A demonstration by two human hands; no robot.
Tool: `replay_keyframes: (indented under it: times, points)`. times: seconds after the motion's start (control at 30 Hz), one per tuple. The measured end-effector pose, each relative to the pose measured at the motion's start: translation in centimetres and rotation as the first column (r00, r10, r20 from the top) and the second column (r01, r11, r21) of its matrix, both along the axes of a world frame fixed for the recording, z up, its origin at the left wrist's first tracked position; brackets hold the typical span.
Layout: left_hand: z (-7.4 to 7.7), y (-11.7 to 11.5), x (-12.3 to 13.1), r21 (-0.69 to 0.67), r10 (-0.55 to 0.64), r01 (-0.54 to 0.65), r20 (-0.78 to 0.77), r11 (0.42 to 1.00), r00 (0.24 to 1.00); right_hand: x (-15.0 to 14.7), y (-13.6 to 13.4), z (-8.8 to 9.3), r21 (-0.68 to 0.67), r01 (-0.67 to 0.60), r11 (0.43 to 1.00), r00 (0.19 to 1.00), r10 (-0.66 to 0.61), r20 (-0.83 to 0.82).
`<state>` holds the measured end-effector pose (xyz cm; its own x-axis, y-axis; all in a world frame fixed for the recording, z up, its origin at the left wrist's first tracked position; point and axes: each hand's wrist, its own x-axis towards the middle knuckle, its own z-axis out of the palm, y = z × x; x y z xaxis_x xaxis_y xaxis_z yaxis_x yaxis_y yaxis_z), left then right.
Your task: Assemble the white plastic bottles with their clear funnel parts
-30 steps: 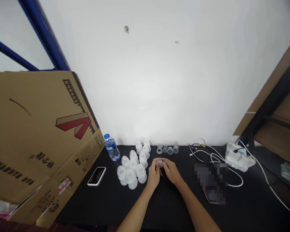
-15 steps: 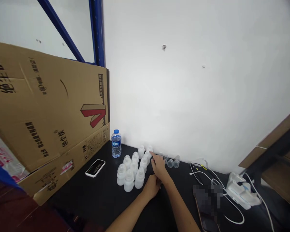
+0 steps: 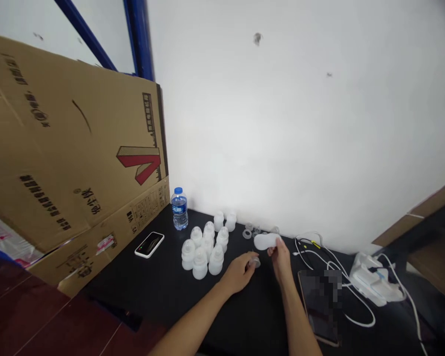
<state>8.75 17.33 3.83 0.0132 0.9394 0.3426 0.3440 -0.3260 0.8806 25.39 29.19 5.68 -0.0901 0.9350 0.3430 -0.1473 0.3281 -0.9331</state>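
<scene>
My right hand [image 3: 281, 257] grips one end of a small white baby bottle [image 3: 265, 241], tipped on its side above the table. Closer to me, my left hand [image 3: 240, 271] has its fingers closed around a small clear cap [image 3: 256, 262]. Left of my hands, several white baby bottles [image 3: 207, 245] stand upright in a cluster; two more [image 3: 230, 221] stand behind them near the wall. Several clear caps and rings [image 3: 248, 231] lie along the back of the table, partly hidden behind the held bottle.
On the black table [image 3: 163, 301], a water bottle [image 3: 179, 210] and a white phone-like device [image 3: 149, 244] are at left, beside a large cardboard box [image 3: 96, 168]. At right lie a dark tablet or phone [image 3: 317, 311], white cables [image 3: 333, 267] and a power strip [image 3: 373, 279].
My right hand has moved right and now holds a white bottle taken from the group. My left hand has moved slightly right and up and shows a clear cap. The view has tilted.
</scene>
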Motion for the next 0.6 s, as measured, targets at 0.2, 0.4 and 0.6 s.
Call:
replay_keyframes:
  times: [0.2,0.4,0.6]
  points:
    - [-0.2,0.5,-0.5,-0.063,0.038,-0.026,0.207,0.998,0.978,0.6,-0.5,-0.6,-0.215,-0.093,0.972,0.974,0.044,-0.222]
    - [-1.2,1.4,-0.8,-0.099,0.107,-0.079,0.323,0.992,0.94,0.0,-1.8,0.5,-0.288,-0.225,0.931,0.942,0.132,-0.308]
    - [-2.0,2.2,-1.0,-0.119,0.061,0.011,0.582,0.993,0.811,0.1,-2.3,1.0,-0.318,-0.298,0.9,0.951,0.25,-0.183]
